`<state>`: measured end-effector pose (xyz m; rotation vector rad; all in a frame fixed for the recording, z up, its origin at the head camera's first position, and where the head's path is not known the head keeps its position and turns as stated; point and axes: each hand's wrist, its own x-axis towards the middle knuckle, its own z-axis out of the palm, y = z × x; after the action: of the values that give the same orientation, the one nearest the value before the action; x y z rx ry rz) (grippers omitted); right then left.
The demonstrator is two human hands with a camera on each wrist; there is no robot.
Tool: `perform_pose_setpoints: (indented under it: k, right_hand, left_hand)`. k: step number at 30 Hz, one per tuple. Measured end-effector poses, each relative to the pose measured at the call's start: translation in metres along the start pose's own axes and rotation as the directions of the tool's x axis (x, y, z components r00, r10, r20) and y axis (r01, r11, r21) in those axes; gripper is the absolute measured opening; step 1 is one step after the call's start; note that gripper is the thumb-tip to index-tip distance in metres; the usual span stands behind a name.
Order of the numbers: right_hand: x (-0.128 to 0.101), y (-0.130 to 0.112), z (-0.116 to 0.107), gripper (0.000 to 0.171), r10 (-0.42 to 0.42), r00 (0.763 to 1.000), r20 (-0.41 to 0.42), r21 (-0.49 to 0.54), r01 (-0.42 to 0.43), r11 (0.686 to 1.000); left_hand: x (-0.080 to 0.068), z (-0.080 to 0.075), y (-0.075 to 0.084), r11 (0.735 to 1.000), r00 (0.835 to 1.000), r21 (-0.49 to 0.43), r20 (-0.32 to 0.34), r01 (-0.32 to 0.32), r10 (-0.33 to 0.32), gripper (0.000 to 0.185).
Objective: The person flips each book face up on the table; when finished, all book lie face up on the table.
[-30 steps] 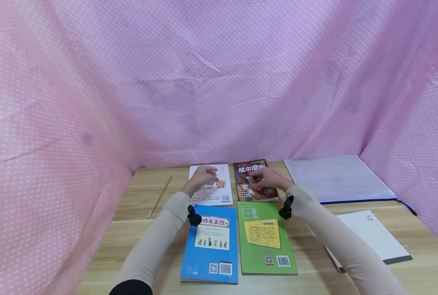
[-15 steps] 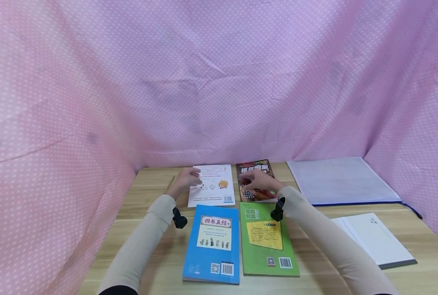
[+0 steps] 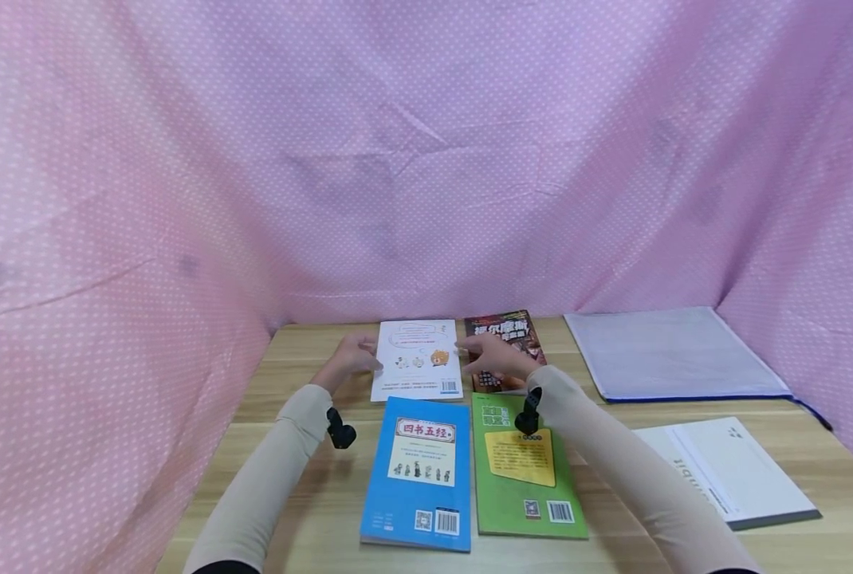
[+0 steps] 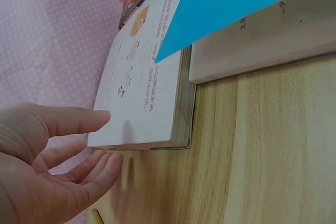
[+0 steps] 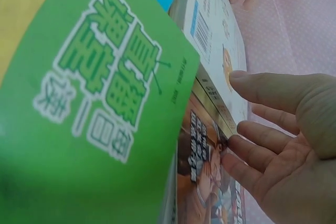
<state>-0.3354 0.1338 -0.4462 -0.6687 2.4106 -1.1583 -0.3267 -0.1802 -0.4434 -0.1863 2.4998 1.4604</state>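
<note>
Pink dotted cloth hangs on all sides of the wooden desk [image 3: 304,478] where I sit. My left hand [image 3: 355,355] lies at the left edge of the white book [image 3: 417,359], its fingers [image 4: 79,121] straight and loose, the thumb reaching the cover's corner and gripping nothing. My right hand [image 3: 494,359] is open too, resting over the dark comic book [image 3: 501,328], which lies just beside the white book at the far side of the desk; its fingertips [image 5: 239,141] touch the seam between the two. Nearer to me lie a blue book [image 3: 418,470] and a green book [image 3: 523,466] side by side. On my right are a clear folder [image 3: 674,355] and a white booklet [image 3: 735,470].
</note>
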Motion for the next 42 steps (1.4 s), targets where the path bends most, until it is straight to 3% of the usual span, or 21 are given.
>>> perform_pose_setpoints:
  k: [5,12,17,21,42]
  right_hand:
    - [0.005,0.002,0.004,0.068,-0.012,1.0,-0.008,-0.062,0.011,0.998]
    - [0.007,0.001,0.007,0.073,0.022,1.0,0.007,-0.08,-0.022,0.997]
    - [0.008,0.001,0.008,0.078,0.053,0.998,0.021,-0.084,-0.051,0.995]
    - [0.009,0.0,0.008,0.08,0.057,0.997,0.043,-0.082,-0.053,0.995]
    - [0.015,0.0,0.009,0.084,0.069,0.996,0.056,-0.136,-0.06,0.989]
  left_hand:
    - [0.004,0.0,-0.006,0.998,0.998,0.028,0.019,0.055,-0.055,0.07]
    - [0.003,-0.003,-0.009,1.0,0.996,0.027,0.093,0.002,-0.005,0.076]
    - [0.001,-0.007,-0.01,0.995,0.994,0.089,0.107,-0.032,0.023,0.072]
    - [0.004,-0.009,-0.013,0.995,0.991,0.086,0.129,-0.056,0.044,0.073]
    - [0.007,-0.015,-0.017,0.989,0.972,0.104,0.22,-0.105,0.081,0.083]
